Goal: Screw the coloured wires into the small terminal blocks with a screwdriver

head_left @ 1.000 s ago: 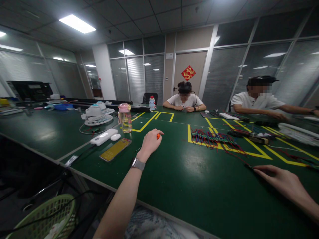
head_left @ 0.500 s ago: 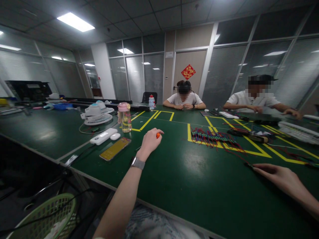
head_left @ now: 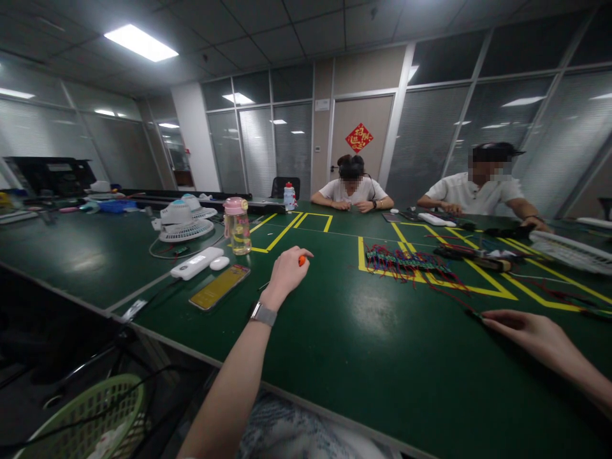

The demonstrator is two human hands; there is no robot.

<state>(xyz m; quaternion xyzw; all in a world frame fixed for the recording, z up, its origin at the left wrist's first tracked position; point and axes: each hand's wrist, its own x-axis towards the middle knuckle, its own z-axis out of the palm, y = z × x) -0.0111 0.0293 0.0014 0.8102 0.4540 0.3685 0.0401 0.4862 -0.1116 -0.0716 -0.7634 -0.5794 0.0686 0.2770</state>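
Tool (head_left: 301, 261) at centre of frame, gripped in left hand (head_left: 287, 271) with fingers curled round it, orange end showing near the knuckles and thin shaft emerging just left of the wrist; cannot tell its type. Grey-banded watch (head_left: 263, 313) on left wrist. Small dark piece (head_left: 473, 313) at right of frame, below middle height, pinched between thumb and fingertips of right hand (head_left: 530, 335), just above or on table (head_left: 335, 382); cannot tell which. Above and left of piece, long row of green boards (head_left: 406, 260) lying across yellow tape (head_left: 361, 254), tangled in red and blue wires (head_left: 401, 273), one red strand running down toward piece. Left of left hand, phone (head_left: 220, 288) lying flat with yellow screen lit, just below white case (head_left: 219, 263) and white power strip (head_left: 197, 262). Pink-lidded bottle (head_left: 236, 226) upright above these, near white fans (head_left: 184, 222) at left of centre. Smaller red-topped flask (head_left: 289, 196) farther back, upper centre. Green basket (head_left: 131, 386) at lower left, below table level. Seated across table at upper centre, one person (head_left: 351, 191) with both hands close together; at upper right, another person (head_left: 482, 191) with one arm stretched toward right edge of frame.
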